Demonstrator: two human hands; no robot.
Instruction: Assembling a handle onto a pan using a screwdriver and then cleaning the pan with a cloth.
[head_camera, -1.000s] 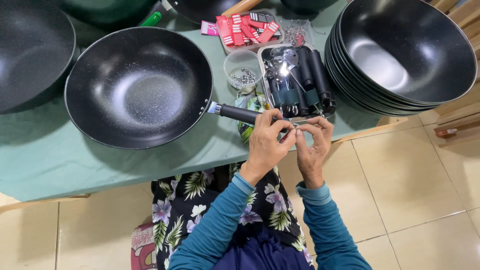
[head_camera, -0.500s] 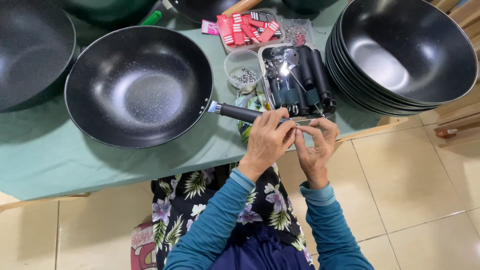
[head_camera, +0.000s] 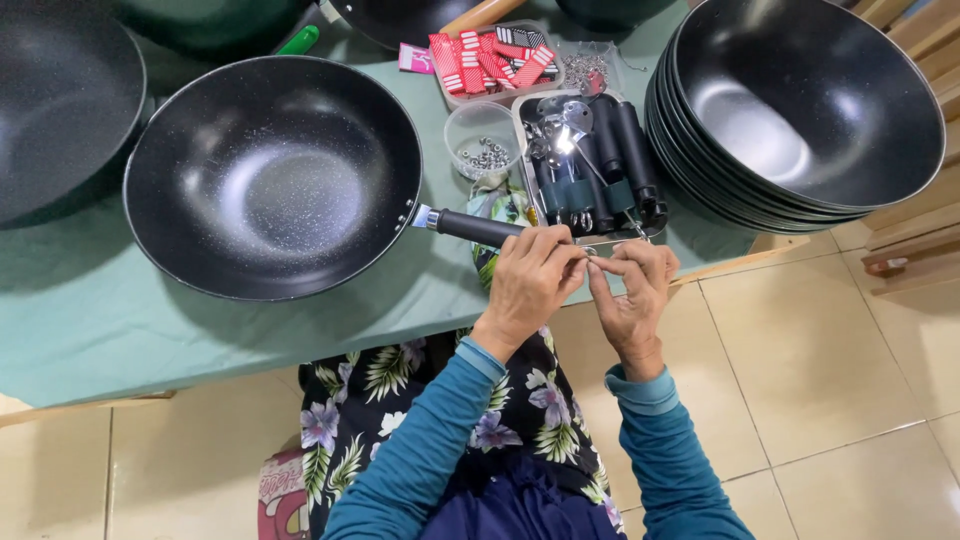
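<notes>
Both hands meet at the bench (head_camera: 90, 330) edge: left hand (head_camera: 527, 282) curls over the wok handle (head_camera: 478, 228) end. Right hand (head_camera: 632, 290) fingers (head_camera: 600, 280) pinch something tiny, can't tell what.

Single head cam, you're looking almost straight down from above your own lap, close in: green table (head_camera: 90, 330) edge fills the top half, tiled floor (head_camera: 850, 380) below. No second view.

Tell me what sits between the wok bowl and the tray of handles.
Head view: a clear cup of screws sits between the wok and tray.
</notes>
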